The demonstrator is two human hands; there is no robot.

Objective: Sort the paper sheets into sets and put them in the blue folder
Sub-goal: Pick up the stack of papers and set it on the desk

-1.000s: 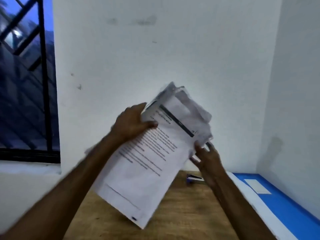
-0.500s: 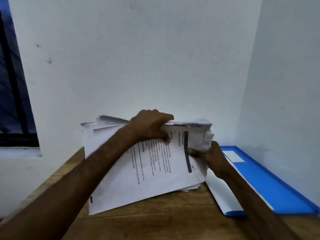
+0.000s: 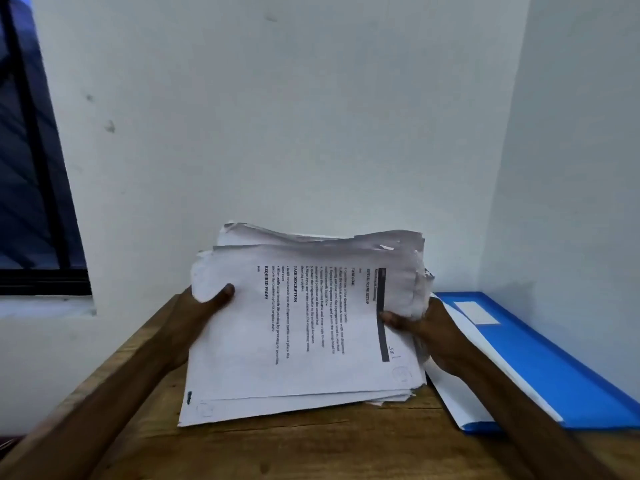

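Observation:
A thick, uneven stack of printed paper sheets is tilted toward me, its near edge resting on the wooden table. My left hand grips the stack's left edge, thumb on the top sheet. My right hand holds the right edge, thumb pressed near a dark header bar. The top sheet carries printed text turned sideways. The blue folder lies flat on the table to the right of the stack, with a white label and white sheets showing along its left side.
White walls meet in a corner behind and to the right of the table. A dark window with a sill is at the left. The table's left edge runs diagonally near my left forearm.
The stack came down from mid-air and turned sideways onto the table. My left hand shifted from the stack's top edge to its left edge. The view tilted downward.

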